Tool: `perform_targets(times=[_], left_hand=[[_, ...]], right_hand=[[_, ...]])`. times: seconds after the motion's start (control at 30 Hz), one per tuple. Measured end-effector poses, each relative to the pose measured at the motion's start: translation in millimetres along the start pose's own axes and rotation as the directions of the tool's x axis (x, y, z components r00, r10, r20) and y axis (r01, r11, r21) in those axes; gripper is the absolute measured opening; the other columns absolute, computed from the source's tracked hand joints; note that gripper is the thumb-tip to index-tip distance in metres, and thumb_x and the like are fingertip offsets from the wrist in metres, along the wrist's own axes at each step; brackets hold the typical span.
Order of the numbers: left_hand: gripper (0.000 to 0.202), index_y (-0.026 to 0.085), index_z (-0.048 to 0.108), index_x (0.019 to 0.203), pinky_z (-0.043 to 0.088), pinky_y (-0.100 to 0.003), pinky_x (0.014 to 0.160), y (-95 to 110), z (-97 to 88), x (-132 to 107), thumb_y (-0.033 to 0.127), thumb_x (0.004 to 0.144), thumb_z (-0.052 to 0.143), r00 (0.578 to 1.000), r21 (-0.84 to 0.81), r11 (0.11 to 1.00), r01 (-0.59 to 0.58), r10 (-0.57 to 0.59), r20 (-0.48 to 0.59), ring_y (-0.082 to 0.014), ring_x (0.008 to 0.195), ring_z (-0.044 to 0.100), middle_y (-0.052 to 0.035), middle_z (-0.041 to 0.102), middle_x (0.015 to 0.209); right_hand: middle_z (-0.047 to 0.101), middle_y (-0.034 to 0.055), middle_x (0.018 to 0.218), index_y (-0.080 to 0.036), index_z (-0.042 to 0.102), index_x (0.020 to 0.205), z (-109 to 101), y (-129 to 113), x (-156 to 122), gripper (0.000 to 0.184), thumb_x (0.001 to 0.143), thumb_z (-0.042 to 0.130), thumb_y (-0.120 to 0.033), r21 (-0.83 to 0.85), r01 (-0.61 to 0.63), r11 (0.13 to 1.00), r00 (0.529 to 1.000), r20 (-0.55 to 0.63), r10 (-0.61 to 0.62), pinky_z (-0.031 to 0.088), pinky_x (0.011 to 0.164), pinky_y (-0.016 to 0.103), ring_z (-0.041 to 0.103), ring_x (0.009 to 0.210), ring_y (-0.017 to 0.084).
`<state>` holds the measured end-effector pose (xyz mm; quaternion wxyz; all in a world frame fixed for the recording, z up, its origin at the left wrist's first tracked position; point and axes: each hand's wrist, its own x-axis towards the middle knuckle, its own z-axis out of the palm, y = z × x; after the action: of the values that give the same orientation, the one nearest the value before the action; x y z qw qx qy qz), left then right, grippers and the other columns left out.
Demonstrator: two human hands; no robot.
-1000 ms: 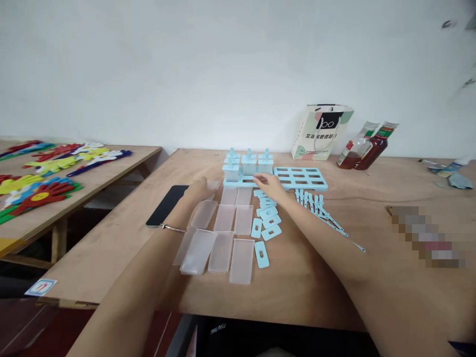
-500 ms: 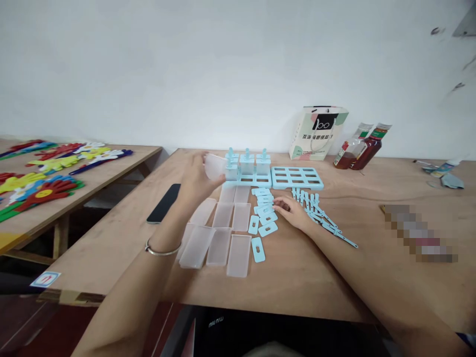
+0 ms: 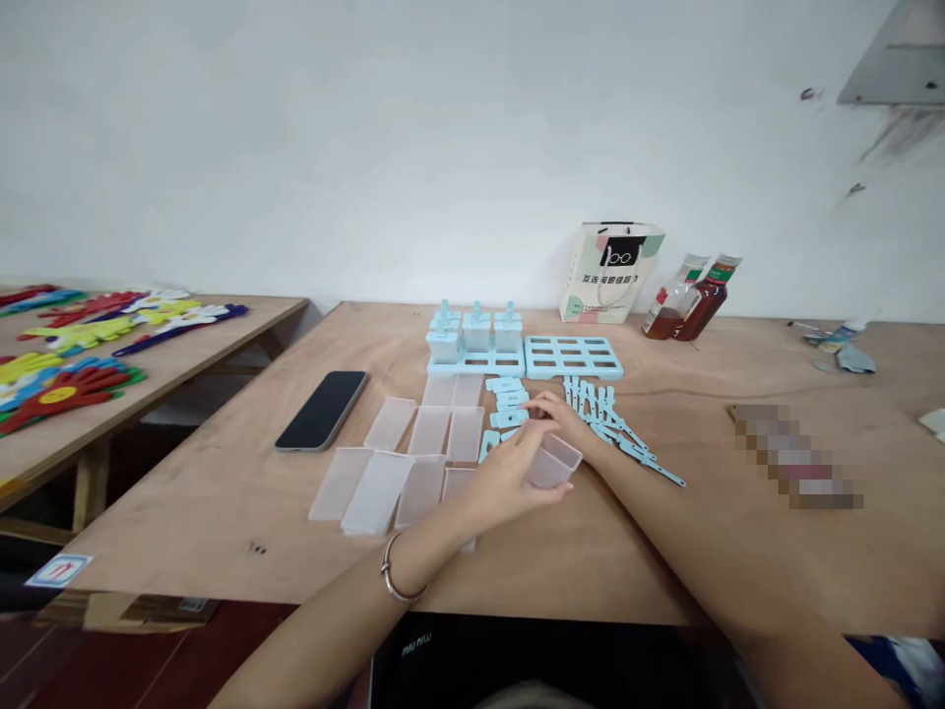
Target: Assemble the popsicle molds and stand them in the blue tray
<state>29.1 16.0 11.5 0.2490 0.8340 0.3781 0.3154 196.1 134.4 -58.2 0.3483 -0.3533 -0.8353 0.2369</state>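
My left hand (image 3: pixel 509 473) is closed around a clear popsicle mold cup (image 3: pixel 555 461), which is tilted with its mouth toward the right. Just behind it, my right hand (image 3: pixel 565 418) reaches to the pile of light blue mold lids (image 3: pixel 509 386), index fingertip on them; my left hand hides part of its fingers. More frosted mold cups (image 3: pixel 429 430) lie in rows to the left. In a blue mold rack (image 3: pixel 464 366) stand several cups capped with lids and sticks. Blue popsicle sticks (image 3: pixel 627 443) are heaped right of my right hand.
A second blue rack (image 3: pixel 572 356) sits beside the first. A black phone (image 3: pixel 323 412) lies at left. Toward the wall stand a paper bag (image 3: pixel 612 276) and two bottles (image 3: pixel 692 300). Colourful hand-shaped clappers (image 3: pixel 81 335) cover another table. A blurred-out item (image 3: pixel 793 458) lies at right.
My left hand has brought the cup from beside the rack down and right, close to my right hand. My right hand has stayed at the lids. The view has shifted slightly.
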Motion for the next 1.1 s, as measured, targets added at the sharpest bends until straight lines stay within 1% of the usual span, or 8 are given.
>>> perform_targets(times=[0.1,0.2,0.4,0.53,0.7,0.8,1.0,1.1], left_hand=[[0.044,0.022,0.043,0.117,0.051,-0.043,0.080,-5,3.9,-3,0.035,0.081,0.067,0.995,0.121,0.992,0.031,-0.042,0.090,-0.0283,0.102,0.060,-0.0104,0.055,0.122],[0.043,0.023,0.044,0.119,0.053,-0.042,0.078,-9,6.3,-5,0.039,0.084,0.063,0.995,0.176,0.984,0.032,-0.047,0.084,-0.0285,0.103,0.061,-0.0103,0.054,0.124],[0.041,0.025,0.035,0.134,0.052,-0.042,0.085,-13,5.4,-6,0.022,0.094,0.043,0.998,0.234,0.972,0.022,-0.036,0.057,-0.0265,0.111,0.059,-0.0108,0.051,0.133],[0.043,0.025,0.035,0.135,0.050,-0.043,0.089,-15,2.6,-7,0.020,0.093,0.044,0.999,0.189,0.982,0.013,-0.021,0.044,-0.0258,0.111,0.059,-0.0103,0.051,0.136],[0.054,0.024,0.030,0.139,0.051,-0.040,0.077,-18,1.5,-4,0.024,0.090,0.051,0.997,0.176,0.982,0.073,-0.076,0.010,-0.0245,0.087,0.064,-0.0088,0.065,0.109],[0.055,0.021,0.031,0.139,0.050,-0.038,0.074,-17,0.4,-3,0.026,0.089,0.053,0.993,0.186,0.976,0.113,-0.118,0.018,-0.0249,0.082,0.064,-0.0068,0.066,0.094],[0.053,0.020,0.032,0.134,0.050,-0.038,0.077,-16,-0.2,-3,0.026,0.088,0.057,0.987,0.131,0.979,0.154,-0.158,0.016,-0.0258,0.089,0.066,-0.0069,0.065,0.094],[0.056,0.018,0.032,0.132,0.051,-0.038,0.077,-18,0.8,-2,0.025,0.085,0.061,0.984,0.097,0.980,0.176,-0.177,0.007,-0.0263,0.090,0.067,-0.0086,0.066,0.097]], right_hand=[[0.055,0.0032,0.085,-0.021,0.065,0.093,-1,-3,1,0.017,0.078,0.065,-0.029,0.031,-0.027,0.999,0.999,-0.039,0.029,0.048,0.070,0.032,0.054,0.074,0.016],[0.055,0.0010,0.079,-0.021,0.062,0.090,-1,-4,-1,0.015,0.078,0.064,-0.029,0.073,-0.048,0.996,0.997,-0.053,0.052,0.046,0.068,0.030,0.053,0.072,0.015],[0.059,-0.0016,0.076,-0.021,0.060,0.089,4,4,-3,0.020,0.076,0.065,-0.034,0.225,-0.128,0.966,0.991,-0.010,0.134,0.044,0.064,0.027,0.053,0.067,0.013],[0.063,0.0003,0.082,-0.020,0.061,0.088,4,1,-2,0.020,0.077,0.063,-0.037,0.319,-0.150,0.936,0.988,0.009,0.156,0.046,0.067,0.029,0.057,0.069,0.014],[0.063,0.0015,0.081,-0.021,0.059,0.083,0,-9,-6,0.026,0.073,0.066,-0.044,0.404,-0.149,0.903,0.949,-0.197,0.245,0.048,0.075,0.033,0.059,0.077,0.016],[0.063,0.0020,0.083,-0.022,0.056,0.083,-5,-17,-14,0.032,0.070,0.068,-0.050,0.463,-0.151,0.873,0.910,-0.281,0.306,0.050,0.075,0.034,0.060,0.078,0.017],[0.062,-0.0008,0.078,-0.023,0.061,0.086,-28,-40,-26,0.037,0.066,0.073,-0.051,0.624,-0.176,0.762,0.871,-0.262,0.416,0.051,0.064,0.030,0.060,0.065,0.013],[0.063,-0.0018,0.075,-0.024,0.063,0.089,-46,-52,-30,0.036,0.066,0.075,-0.048,0.692,-0.191,0.697,0.886,-0.185,0.426,0.051,0.063,0.027,0.060,0.062,0.011]])
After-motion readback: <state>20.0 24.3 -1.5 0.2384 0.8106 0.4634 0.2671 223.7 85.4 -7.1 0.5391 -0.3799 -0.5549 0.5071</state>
